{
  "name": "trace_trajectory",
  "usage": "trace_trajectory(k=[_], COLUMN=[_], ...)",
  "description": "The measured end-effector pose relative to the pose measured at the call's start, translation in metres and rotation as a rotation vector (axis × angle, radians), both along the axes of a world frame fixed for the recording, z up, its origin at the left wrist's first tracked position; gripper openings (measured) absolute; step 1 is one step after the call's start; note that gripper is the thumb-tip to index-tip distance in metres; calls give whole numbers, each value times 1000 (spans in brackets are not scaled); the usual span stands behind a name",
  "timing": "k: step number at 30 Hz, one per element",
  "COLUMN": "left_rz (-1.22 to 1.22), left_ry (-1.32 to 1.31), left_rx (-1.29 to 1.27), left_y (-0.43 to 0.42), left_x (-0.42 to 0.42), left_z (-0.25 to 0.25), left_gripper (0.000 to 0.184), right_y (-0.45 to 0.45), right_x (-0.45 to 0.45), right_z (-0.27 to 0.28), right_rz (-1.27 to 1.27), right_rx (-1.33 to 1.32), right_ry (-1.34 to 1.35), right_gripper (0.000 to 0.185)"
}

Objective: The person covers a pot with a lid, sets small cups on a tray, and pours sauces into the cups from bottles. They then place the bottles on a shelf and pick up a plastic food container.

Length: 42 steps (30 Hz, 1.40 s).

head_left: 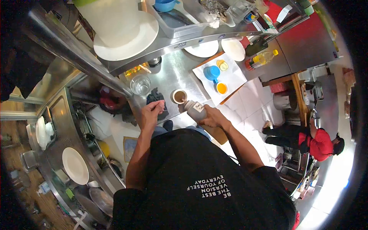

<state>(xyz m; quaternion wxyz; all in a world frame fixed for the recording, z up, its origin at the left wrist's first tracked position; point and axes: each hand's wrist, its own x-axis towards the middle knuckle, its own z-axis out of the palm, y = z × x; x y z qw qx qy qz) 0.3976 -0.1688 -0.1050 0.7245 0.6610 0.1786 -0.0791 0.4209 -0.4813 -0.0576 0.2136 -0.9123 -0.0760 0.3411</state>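
My right hand [211, 116] is wrapped round a grey bottle [196, 111] with a pale label. The bottle is tilted, its neck at the rim of a small round cup [179, 96] with brown contents, on the steel counter [172, 69]. My left hand [154, 111] is raised left of the cup, fingertips pinched together; whether something small is between them is hidden. Beside that hand lies a dark cloth [155, 96]. Right of the cup, a paper-lined tray [234, 78] holds a blue cup [212, 72], a small container of orange sauce [221, 88] and pale round slices [222, 65].
A clear glass [140, 85] stands at the counter's left. White plates [233, 49] and a yellow-capped bottle [262, 60] are beyond the tray. The shelf edge [176, 45] overhangs the counter. A person in red [321, 145] works at the far right.
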Motion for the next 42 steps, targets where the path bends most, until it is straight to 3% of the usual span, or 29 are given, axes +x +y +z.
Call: trace_trajectory(k=[15, 30, 39, 42], left_rz=[-33, -38, -48, -75], left_ry=[-51, -28, -47, -51], left_rx=[-29, -74, -73, -76], left_y=[-5, -6, -8, -15], left_x=[12, 17, 25, 30], left_z=[2, 1, 1, 11], left_gripper=[26, 24, 26, 28], right_y=[7, 0, 10, 7], right_x=[-23, -25, -36, -40], right_z=[-10, -17, -12, -34], right_rz=[-105, -111, -215, -230], right_rx=[50, 12, 239, 344], right_ry=[-124, -56, -196, -300], right_gripper=[74, 77, 77, 80])
